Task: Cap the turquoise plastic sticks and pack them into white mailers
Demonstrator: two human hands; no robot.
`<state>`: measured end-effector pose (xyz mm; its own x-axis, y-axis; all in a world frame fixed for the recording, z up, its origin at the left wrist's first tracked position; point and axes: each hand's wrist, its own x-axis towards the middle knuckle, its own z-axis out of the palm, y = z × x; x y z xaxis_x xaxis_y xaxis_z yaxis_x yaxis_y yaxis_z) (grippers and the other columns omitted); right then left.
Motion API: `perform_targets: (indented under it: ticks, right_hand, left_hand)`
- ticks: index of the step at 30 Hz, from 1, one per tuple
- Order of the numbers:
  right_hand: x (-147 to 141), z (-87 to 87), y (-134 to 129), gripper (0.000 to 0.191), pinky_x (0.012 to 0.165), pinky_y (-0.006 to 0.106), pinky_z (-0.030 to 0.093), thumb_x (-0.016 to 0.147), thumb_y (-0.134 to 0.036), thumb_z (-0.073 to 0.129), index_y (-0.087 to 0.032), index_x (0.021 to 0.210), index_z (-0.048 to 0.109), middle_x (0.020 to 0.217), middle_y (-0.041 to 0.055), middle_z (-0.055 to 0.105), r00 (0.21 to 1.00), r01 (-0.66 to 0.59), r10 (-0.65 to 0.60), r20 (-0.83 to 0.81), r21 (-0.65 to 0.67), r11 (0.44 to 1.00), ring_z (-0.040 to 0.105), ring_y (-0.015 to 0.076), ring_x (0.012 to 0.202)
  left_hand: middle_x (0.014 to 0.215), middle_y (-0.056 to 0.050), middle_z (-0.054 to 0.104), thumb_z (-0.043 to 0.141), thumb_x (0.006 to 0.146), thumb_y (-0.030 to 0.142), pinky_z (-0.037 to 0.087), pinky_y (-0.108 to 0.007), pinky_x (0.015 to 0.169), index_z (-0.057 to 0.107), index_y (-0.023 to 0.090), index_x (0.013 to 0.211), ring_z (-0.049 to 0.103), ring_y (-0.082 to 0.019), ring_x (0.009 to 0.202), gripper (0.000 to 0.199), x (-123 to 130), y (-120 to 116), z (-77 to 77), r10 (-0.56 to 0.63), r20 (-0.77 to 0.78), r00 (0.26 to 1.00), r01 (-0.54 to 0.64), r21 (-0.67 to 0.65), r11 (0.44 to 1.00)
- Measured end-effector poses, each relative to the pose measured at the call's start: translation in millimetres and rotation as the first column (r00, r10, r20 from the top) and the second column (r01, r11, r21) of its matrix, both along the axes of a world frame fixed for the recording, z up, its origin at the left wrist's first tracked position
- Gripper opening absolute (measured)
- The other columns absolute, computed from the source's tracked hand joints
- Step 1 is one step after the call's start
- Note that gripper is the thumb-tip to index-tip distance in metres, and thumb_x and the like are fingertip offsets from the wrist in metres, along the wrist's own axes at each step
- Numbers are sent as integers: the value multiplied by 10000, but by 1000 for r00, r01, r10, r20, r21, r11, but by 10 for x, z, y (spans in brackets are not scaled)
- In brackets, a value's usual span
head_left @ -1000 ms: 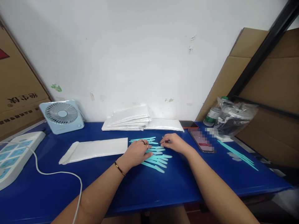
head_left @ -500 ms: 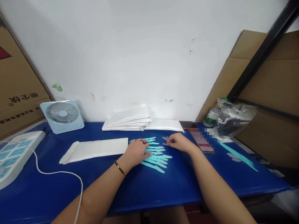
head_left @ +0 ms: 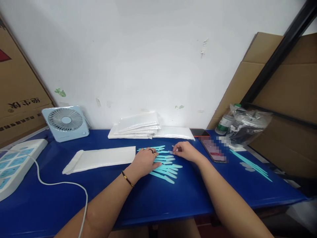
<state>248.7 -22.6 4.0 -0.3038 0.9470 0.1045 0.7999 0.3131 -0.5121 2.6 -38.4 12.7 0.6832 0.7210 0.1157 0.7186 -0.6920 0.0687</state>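
Note:
Turquoise eyebrow razors [head_left: 164, 172] lie fanned out on the blue table, blade ends pointing right. My left hand [head_left: 145, 160] rests over their handle ends, with thumb and fingers apart; its fingertips are partly hidden. My right hand [head_left: 184, 151] pinches a small translucent blade cap [head_left: 170, 152] at the tip of one of the upper razors. Whether the cap is around the blade or only touching it, I cannot tell. Left of my left hand lies a long white padded sleeve [head_left: 104, 158].
White sleeves [head_left: 136, 127] are stacked by the wall. To the right lie a phone [head_left: 213, 150], more turquoise razors [head_left: 252, 165] and loose clear caps [head_left: 247, 166]. A bottle [head_left: 224, 125] and a plastic bag [head_left: 247, 127] stand behind. On the left are a fan [head_left: 65, 124], a power strip [head_left: 22, 162] and a white cable [head_left: 61, 182].
My right hand has moved slightly left, bringing the small cap up to a razor tip. The left hand has stayed in place over the razors.

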Motion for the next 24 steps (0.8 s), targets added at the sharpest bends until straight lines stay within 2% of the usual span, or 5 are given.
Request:
perform_targets:
  ticks: [6,10,16,21,24]
  right_hand:
    - [-142,-56,-1,95,540,198,391,725,-223,611,-178,742,694,658,0,646,998,-32,33,-57,10,999,558,109,580]
    - [-137,-59,5,104,565,209,406,723,-232,616,-176,752,699,692,10,659,995,-55,56,-82,14,998,568,119,606]
    - [135,-10,58,143,641,240,414,753,-185,564,-192,797,700,805,31,647,990,138,-131,-46,224,965,566,140,694]
    - [153,-59,109,168,714,255,419,784,-168,552,-206,854,701,883,45,631,991,89,-112,71,270,959,574,155,779]
    - [95,-86,125,115,733,273,417,775,-193,595,-199,777,710,833,52,632,980,74,-120,156,270,960,575,176,794]
  left_hand:
    - [1114,-90,627,475,851,500,421,-319,889,608,187,1116,531,-237,1078,431,-1,-11,3,-103,51,993,106,-54,993]
    - [1126,-88,627,446,854,535,424,-330,886,592,193,1143,542,-242,1067,471,-3,-25,-9,-115,67,991,120,-79,990]
    - [1232,-76,562,424,865,524,405,-356,896,551,233,1213,504,-248,1123,471,-45,14,46,16,77,997,-13,-36,999]
    - [1219,-84,566,447,850,517,404,-356,874,570,230,1189,526,-250,1083,461,-72,53,33,70,27,997,-69,-18,997]
    - [1212,-82,581,457,847,508,388,-364,896,563,225,1194,517,-250,1103,461,-65,64,-3,66,14,998,-65,-25,998]
